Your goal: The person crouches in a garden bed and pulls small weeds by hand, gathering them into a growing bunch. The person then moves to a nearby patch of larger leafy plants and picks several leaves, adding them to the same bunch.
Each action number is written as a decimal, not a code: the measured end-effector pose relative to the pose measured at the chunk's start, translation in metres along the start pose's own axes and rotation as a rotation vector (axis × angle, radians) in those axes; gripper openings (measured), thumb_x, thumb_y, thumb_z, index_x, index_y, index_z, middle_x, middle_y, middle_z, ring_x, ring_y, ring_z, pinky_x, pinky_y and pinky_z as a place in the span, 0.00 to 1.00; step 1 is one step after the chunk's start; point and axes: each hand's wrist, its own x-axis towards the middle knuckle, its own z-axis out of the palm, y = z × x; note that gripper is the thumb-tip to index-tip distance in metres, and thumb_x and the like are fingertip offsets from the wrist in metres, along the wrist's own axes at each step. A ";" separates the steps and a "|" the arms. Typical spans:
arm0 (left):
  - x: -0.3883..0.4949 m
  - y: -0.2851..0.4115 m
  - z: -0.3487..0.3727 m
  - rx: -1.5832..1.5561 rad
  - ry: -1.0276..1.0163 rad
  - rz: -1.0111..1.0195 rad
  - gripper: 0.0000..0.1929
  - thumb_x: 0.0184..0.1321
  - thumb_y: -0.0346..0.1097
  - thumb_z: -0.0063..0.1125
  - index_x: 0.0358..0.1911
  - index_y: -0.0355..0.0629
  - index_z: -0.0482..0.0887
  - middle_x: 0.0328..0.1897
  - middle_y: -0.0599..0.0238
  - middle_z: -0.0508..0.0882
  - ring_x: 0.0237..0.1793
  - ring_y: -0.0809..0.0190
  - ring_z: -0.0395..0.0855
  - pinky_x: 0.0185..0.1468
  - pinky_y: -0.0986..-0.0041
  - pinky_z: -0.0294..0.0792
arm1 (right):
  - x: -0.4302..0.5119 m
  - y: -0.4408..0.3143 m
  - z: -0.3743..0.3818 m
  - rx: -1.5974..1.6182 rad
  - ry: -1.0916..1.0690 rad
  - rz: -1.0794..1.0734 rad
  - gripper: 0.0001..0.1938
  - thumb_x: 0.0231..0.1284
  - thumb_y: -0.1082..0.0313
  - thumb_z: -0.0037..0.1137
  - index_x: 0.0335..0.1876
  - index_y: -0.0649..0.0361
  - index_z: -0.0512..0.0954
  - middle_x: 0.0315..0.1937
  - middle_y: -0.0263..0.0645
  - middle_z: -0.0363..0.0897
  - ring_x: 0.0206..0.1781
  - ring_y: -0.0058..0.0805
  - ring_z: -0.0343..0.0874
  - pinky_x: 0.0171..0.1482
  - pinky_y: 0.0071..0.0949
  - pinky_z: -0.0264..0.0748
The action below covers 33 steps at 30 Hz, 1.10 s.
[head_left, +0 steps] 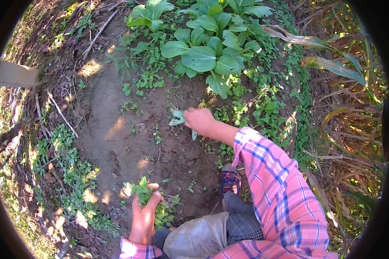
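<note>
My left hand [146, 210], low in the picture, is closed around a bunch of small green leafy plants [163, 212], with stems and leaves sticking out on both sides. Farther out, my right hand [199, 121] reaches over the bare soil [162, 139] and grips a pale green, ragged leaf [177, 117]. Part of another pale leaf shows just below that hand. Beyond it grow broad-leaved greens [199, 59], some with holes in their leaves. Low, small-leaved plants [267, 106] spread to the right of my right hand.
Dry corn plants [350, 129] stand along the right side. Thin sticks [63, 115] and a heap of pulled greenery [74, 181] lie at the left, below a flat post or board [16, 74]. My patterned shoe [230, 181] rests on the soil near my right sleeve.
</note>
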 end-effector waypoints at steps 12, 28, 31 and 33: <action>-0.003 -0.003 -0.001 0.063 -0.035 0.093 0.13 0.61 0.31 0.56 0.49 0.40 0.74 0.29 0.68 0.78 0.28 0.71 0.74 0.29 0.80 0.68 | -0.018 0.040 0.003 0.041 0.121 0.432 0.24 0.51 0.73 0.54 0.55 0.67 0.61 0.54 0.57 0.65 0.39 0.49 0.80 0.39 0.38 0.80; -0.001 -0.003 0.004 0.056 -0.042 0.095 0.13 0.61 0.31 0.57 0.49 0.39 0.76 0.30 0.70 0.79 0.31 0.72 0.75 0.36 0.80 0.68 | -0.018 -0.008 0.013 0.193 -0.091 0.123 0.07 0.53 0.73 0.47 0.39 0.62 0.70 0.36 0.49 0.75 0.38 0.51 0.79 0.38 0.47 0.75; 0.000 -0.003 0.008 0.071 -0.035 0.087 0.13 0.62 0.31 0.55 0.49 0.40 0.75 0.29 0.69 0.77 0.27 0.72 0.74 0.28 0.81 0.68 | -0.035 -0.036 0.022 0.158 -0.171 -0.012 0.10 0.51 0.75 0.49 0.40 0.62 0.68 0.44 0.50 0.69 0.37 0.51 0.80 0.37 0.43 0.77; 0.000 -0.002 0.008 0.074 -0.043 0.089 0.13 0.62 0.31 0.55 0.50 0.41 0.74 0.29 0.69 0.77 0.26 0.72 0.73 0.25 0.81 0.68 | -0.040 -0.040 0.025 0.121 -0.198 -0.059 0.13 0.50 0.75 0.50 0.42 0.63 0.65 0.43 0.51 0.70 0.34 0.48 0.81 0.35 0.38 0.78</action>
